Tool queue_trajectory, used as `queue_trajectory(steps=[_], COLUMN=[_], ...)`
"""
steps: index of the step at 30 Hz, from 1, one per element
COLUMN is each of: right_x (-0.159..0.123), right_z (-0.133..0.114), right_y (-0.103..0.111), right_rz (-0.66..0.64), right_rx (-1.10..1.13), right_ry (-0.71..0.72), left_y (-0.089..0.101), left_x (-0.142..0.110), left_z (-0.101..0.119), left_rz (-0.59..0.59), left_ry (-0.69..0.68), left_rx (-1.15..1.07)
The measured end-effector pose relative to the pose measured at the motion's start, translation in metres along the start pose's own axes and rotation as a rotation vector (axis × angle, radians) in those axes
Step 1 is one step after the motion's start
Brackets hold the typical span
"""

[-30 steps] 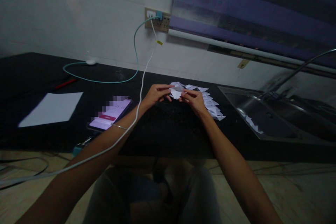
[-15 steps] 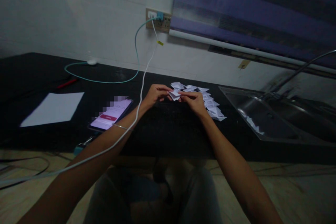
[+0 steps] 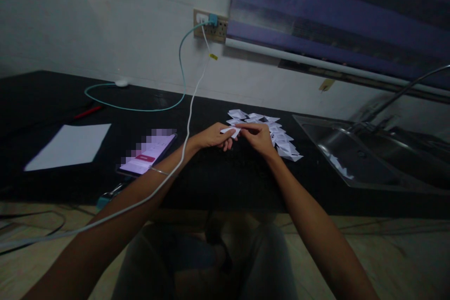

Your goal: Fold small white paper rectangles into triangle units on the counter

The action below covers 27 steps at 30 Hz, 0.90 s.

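Observation:
A small folded piece of white paper (image 3: 230,130) is held above the black counter between my two hands. My left hand (image 3: 213,136) is closed on it, the thumb lying over the paper and the other fingers curled beneath. The fingertips of my right hand (image 3: 258,136) pinch the paper's right side. Just behind and to the right of my hands lie several folded white paper pieces (image 3: 281,137), close together in rows. My right hand covers part of them.
A flat white sheet (image 3: 70,146) and a lit phone (image 3: 149,152) lie to the left. A white cable (image 3: 189,126) hangs from the wall socket (image 3: 220,30) across my left forearm. A red pen-like object (image 3: 87,112) lies farther back. To the right is a metal sink (image 3: 351,154).
My left hand has turned and shifted slightly right, its thumb now over the paper. The folded paper has tilted and shows less of itself. My right hand stays nearly in place.

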State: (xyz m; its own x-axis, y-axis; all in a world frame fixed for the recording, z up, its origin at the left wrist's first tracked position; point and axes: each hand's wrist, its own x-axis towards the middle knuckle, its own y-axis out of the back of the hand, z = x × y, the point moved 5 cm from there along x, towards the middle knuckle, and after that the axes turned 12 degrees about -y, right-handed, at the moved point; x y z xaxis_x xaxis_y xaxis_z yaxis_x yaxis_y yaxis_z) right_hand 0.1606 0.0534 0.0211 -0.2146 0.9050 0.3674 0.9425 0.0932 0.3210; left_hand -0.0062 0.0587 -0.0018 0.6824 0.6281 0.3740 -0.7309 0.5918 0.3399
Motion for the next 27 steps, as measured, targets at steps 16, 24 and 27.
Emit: queue_trajectory(steps=[16, 24, 27], right_x=[0.004, 0.004, 0.003], right_z=[0.008, 0.015, 0.023], right_y=[0.000, -0.005, -0.011], right_rz=[-0.030, -0.019, -0.087], right_rx=[0.071, 0.187, 0.255], right_ry=[-0.168, -0.267, -0.343], left_y=[-0.008, -0.005, 0.000], left_x=[0.000, -0.002, -0.002], left_z=[-0.005, -0.004, -0.001], left_rz=[-0.087, -0.055, 0.040], left_ry=[0.050, 0.080, 0.068], left_rx=[-0.129, 0.048, 0.108])
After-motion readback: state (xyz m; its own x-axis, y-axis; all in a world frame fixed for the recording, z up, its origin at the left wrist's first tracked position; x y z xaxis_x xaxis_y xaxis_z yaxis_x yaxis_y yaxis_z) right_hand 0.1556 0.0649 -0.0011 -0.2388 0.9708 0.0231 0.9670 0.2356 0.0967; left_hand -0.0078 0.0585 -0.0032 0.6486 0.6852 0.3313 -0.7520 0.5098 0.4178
